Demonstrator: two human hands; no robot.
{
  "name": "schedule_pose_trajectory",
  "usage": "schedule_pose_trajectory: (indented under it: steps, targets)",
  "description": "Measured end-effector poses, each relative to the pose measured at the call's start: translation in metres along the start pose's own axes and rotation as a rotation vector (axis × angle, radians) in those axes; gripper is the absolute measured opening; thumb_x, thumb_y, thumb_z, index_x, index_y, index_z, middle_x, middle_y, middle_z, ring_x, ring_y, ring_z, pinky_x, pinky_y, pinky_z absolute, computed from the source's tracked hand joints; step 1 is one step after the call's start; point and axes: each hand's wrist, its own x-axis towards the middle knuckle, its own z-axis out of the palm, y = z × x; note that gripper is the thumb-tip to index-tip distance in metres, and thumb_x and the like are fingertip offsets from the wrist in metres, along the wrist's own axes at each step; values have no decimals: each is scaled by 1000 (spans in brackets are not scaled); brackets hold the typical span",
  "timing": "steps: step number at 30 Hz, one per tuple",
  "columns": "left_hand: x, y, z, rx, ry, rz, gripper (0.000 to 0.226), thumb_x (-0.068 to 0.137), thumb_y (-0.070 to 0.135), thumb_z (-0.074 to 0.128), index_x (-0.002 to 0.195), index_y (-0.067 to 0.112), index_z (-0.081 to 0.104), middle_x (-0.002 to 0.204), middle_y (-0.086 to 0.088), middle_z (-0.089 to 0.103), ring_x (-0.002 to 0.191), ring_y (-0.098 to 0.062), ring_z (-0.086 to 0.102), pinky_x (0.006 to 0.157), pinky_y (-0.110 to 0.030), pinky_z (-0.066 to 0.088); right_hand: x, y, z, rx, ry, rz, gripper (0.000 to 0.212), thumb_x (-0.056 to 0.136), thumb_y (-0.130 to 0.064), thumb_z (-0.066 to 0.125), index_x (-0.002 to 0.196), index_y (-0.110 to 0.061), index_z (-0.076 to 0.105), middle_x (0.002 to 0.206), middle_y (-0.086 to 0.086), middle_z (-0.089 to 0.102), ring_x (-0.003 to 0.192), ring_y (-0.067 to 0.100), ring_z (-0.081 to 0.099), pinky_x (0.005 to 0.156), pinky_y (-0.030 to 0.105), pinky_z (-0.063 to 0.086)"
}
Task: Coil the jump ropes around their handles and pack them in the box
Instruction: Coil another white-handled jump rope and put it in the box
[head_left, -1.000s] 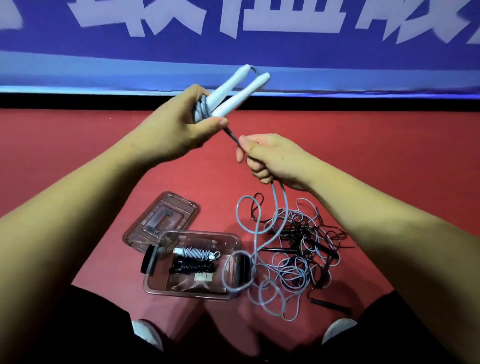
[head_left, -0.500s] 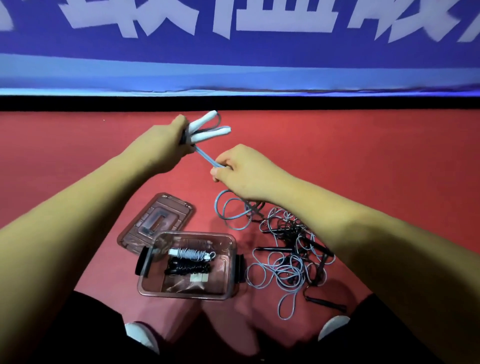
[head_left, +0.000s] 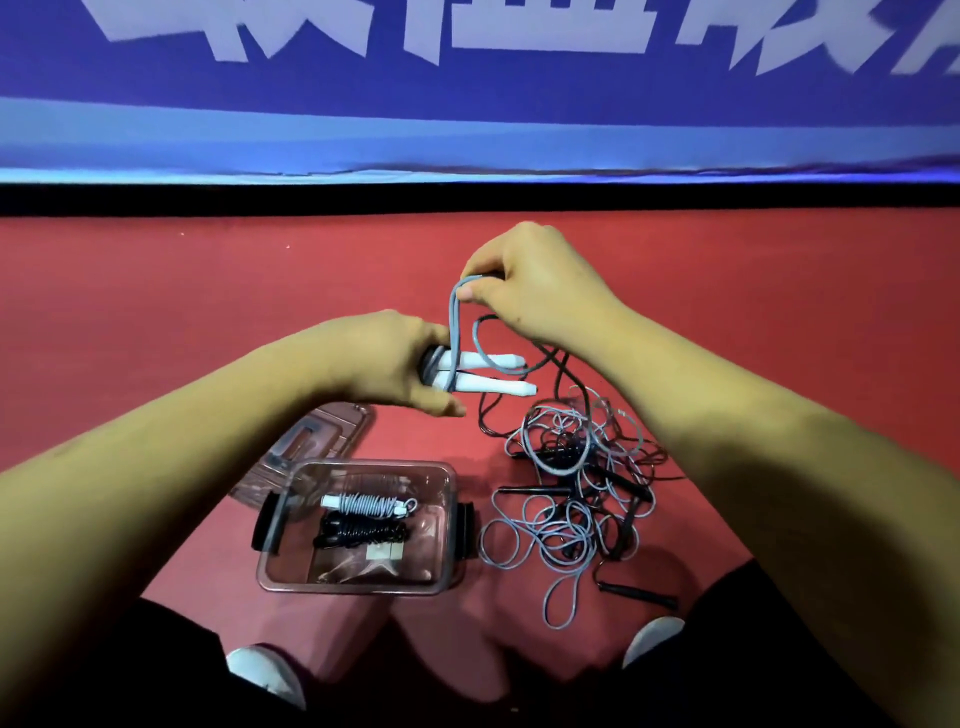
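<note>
Head cam, one view.

L hand (head_left: 389, 364) grips two white handles (head_left: 493, 373) at their base, fingers curled round them. Handles lie side by side, roughly level, tips pointing right. A few turns of grey rope (head_left: 456, 332) show on the handles just beside the L fingers.

R hand (head_left: 540, 291) is above and right of the L hand, pinching a bend of the same grey rope betw. thumb and fingers. Grip is narrow, closed on the rope. From the pinch two strands drop to the handles, crossing them near the L hand. Another loop hangs below the R hand and passes by the handle tips. A black strand (head_left: 554, 379) also runs up under the R hand; cannot tell if the hand holds it.

Box (head_left: 363, 590): clear plastic, open, on red floor (head_left: 156, 322), black latch on each short side. Inside are a grey bundle (head_left: 363, 503) coiled round white handles and a black bundle (head_left: 358, 531) just beside it, nearer the cam. Lid (head_left: 332, 436) lies flat on the floor beyond the box, partly hidden by the L forearm.

Pile (head_left: 571, 499) of loose grey + black rope, tangled, just right of the box. One black handle (head_left: 636, 594) lies at the pile's near edge. White shoe tips (head_left: 265, 670) at bottom of view. Blue banner (head_left: 467, 114) w/ white characters across the far side.
</note>
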Motion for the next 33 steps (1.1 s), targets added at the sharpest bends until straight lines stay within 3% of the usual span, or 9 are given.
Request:
schedule_pose_trajectory:
  steps: [4, 7, 12, 16, 18, 21, 24, 28, 33]
  targets:
    - [-6, 5, -9, 3, 99, 21, 27, 86, 56, 63, 83, 31, 53, 60, 5, 50, 57, -8, 49, 51, -22, 34, 7, 8, -6, 77, 38, 24, 11, 82, -28, 71, 85, -21, 78, 78, -1, 73, 79, 18, 66, 74, 37, 53]
    - [-9, 1, -10, 72, 57, 74, 29, 89, 45, 64, 94, 18, 54, 62, 6, 50, 56, -8, 47, 54, -32, 27, 8, 16, -9, 130, 15, 23, 8, 78, -30, 78, 81, -23, 78, 75, -4, 73, 72, 11, 64, 68, 28, 49]
    - [-17, 4, -9, 117, -11, 119, 30, 91, 42, 64, 95, 19, 45, 61, 7, 48, 51, -7, 43, 52, -26, 30, 6, 28, -1, 141, -78, 16, 15, 77, -37, 79, 83, -23, 79, 75, -2, 73, 69, 5, 56, 65, 24, 42]
    - [-27, 2, -19, -177, 107, 93, 40, 85, 39, 70, 105, 18, 42, 61, -3, 54, 49, -12, 40, 46, -21, 30, 6, 28, 0, 230, -125, 44, 21, 84, -34, 74, 92, -16, 80, 69, -5, 71, 56, -5, 48, 56, 13, 37]
    - [-32, 1, -26, -333, 157, 93, 46, 85, 33, 72, 113, 21, 39, 62, -9, 54, 49, -10, 36, 47, -22, 30, 3, 29, -3, 317, -184, 83, 16, 87, -26, 71, 94, -14, 79, 75, 1, 72, 60, -1, 49, 57, 18, 39]
    - [-39, 3, -36, -566, 182, 181, 47, 89, 21, 70, 127, 26, 42, 68, -1, 52, 55, -10, 40, 51, -22, 35, -3, 28, -7, 392, -252, 43, 18, 80, -5, 59, 74, -16, 71, 53, -7, 54, 52, 9, 39, 50, 23, 29]
    - [-39, 1, -43, -760, 172, 223, 35, 90, 18, 68, 123, 23, 56, 78, -19, 51, 61, -21, 41, 48, -24, 36, -4, 22, -10, 428, -218, 70, 21, 76, -25, 59, 56, -28, 65, 47, -12, 45, 54, 14, 35, 49, 24, 29]
    - [-37, -1, -48, -856, 231, 94, 28, 88, 16, 68, 114, 10, 58, 74, -17, 49, 58, -20, 40, 43, -23, 31, -3, 20, -3, 441, -255, 54, 16, 93, -32, 62, 91, -30, 78, 59, 0, 45, 56, 19, 33, 51, 27, 30]
    - [-33, -8, -48, -857, 290, -6, 20, 92, 15, 66, 99, 8, 48, 67, -16, 51, 50, -18, 39, 42, -24, 31, -7, 6, 22, 524, -366, 123, 25, 99, -38, 51, 100, -28, 74, 61, 0, 44, 52, 15, 38, 47, 25, 35]
